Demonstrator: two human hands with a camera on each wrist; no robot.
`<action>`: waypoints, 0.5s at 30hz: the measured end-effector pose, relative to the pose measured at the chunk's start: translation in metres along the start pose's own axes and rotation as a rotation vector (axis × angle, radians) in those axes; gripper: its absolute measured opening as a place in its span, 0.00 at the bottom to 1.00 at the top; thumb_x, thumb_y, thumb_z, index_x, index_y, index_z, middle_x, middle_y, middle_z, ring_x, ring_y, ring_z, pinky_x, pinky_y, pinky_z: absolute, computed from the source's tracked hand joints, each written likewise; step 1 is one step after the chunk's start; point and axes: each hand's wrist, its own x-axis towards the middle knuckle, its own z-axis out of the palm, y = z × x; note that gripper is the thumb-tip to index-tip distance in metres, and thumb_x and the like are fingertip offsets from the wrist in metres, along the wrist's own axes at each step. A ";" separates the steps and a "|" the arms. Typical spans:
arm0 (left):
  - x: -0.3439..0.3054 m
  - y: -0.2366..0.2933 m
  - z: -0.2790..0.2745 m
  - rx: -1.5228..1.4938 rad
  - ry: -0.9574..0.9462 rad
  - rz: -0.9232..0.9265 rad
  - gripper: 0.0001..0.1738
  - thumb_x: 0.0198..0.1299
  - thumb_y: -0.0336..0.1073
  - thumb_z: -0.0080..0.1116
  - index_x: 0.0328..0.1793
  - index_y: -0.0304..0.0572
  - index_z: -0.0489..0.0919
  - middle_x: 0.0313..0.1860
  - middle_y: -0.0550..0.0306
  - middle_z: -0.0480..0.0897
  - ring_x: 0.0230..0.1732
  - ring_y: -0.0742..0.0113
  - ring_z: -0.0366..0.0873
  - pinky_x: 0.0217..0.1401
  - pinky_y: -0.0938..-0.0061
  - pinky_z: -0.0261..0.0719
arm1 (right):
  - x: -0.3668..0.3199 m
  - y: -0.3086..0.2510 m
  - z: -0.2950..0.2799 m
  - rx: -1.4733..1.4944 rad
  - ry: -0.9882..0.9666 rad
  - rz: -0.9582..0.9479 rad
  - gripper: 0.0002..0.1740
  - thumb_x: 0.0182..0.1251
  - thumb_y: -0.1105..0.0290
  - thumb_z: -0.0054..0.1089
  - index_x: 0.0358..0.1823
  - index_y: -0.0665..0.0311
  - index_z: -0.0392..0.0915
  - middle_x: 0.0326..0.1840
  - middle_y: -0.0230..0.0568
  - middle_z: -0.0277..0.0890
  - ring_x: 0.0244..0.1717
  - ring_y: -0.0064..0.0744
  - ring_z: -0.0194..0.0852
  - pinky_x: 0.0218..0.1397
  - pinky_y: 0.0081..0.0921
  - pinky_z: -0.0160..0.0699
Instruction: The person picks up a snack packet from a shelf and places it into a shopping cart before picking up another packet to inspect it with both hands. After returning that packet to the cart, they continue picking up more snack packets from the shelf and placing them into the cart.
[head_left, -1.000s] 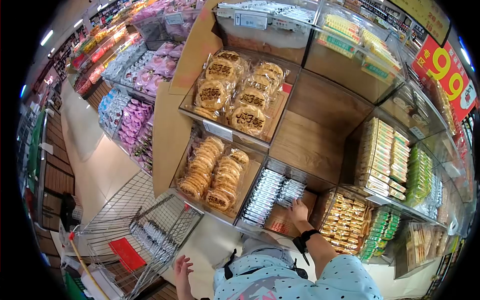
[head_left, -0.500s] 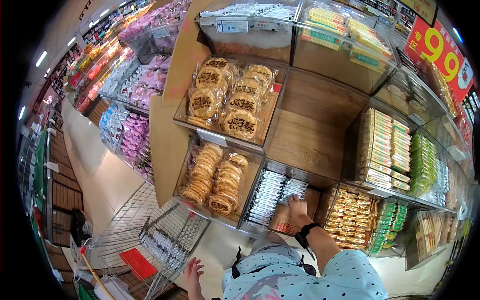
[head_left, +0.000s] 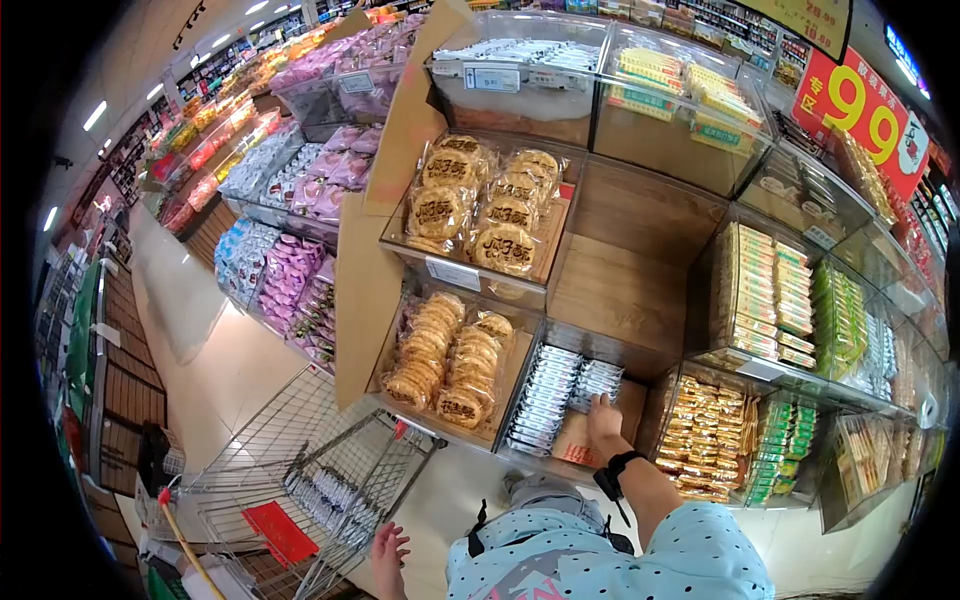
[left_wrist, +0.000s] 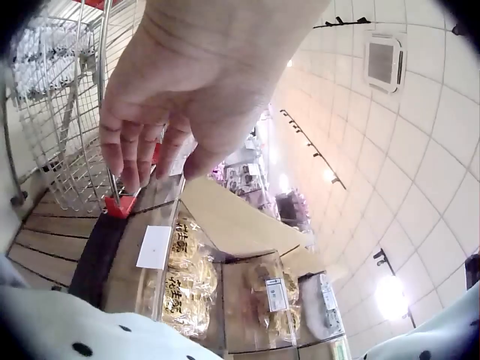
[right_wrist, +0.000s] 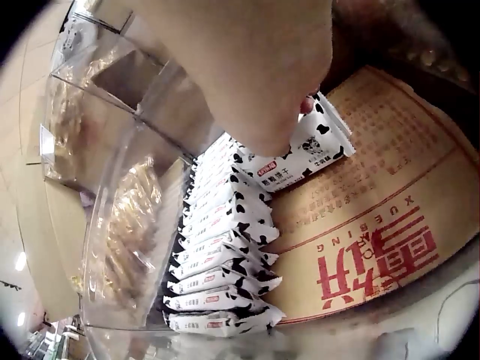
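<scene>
Head view: At four to five o'clock, the right hand (head_left: 606,425) reaches into a bin where one row of cow-spotted packets (head_left: 545,395) runs long and another stops short; pale packs (head_left: 335,500) lie in the cart (head_left: 245,450), seven o'clock. A red sign (head_left: 868,125), two o'clock, reads "99".

Left wrist: The left hand (left_wrist: 187,97) hangs loosely open, holding nothing.

Right wrist: Fingers touch one packet; any pinch is hidden. Cardboard (right_wrist: 322,217), four o'clock, reads "XUEBING".

Open from above over flat brown red-printed cardboard (right_wrist: 367,232), row of black-and-white wrapped packets (right_wrist: 221,255) obstructing one side, clear plastic wall (head_left: 560,464) along near edge
</scene>
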 end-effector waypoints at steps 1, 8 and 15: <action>-0.002 -0.002 -0.005 0.001 0.008 0.009 0.18 0.53 0.39 0.45 0.50 0.42 0.63 0.40 0.57 0.71 0.33 0.73 0.71 0.27 0.84 0.68 | -0.002 -0.005 -0.006 0.084 0.053 0.011 0.13 0.49 0.70 0.47 0.36 0.64 0.62 0.37 0.45 0.62 0.29 0.45 0.68 0.29 0.32 0.70; -0.016 -0.025 -0.061 -0.001 0.074 0.058 0.21 0.52 0.41 0.46 0.52 0.43 0.62 0.45 0.57 0.67 0.35 0.73 0.69 0.28 0.83 0.68 | -0.025 -0.101 -0.098 0.604 0.406 -0.310 0.12 0.48 0.72 0.49 0.34 0.65 0.61 0.29 0.50 0.63 0.26 0.46 0.67 0.26 0.33 0.68; -0.051 -0.024 -0.122 -0.022 0.186 0.077 0.18 0.53 0.34 0.43 0.51 0.40 0.62 0.43 0.55 0.67 0.35 0.72 0.70 0.27 0.83 0.69 | -0.141 -0.258 -0.262 1.076 0.181 -0.983 0.15 0.47 0.76 0.51 0.39 0.67 0.65 0.25 0.40 0.66 0.23 0.31 0.66 0.24 0.21 0.65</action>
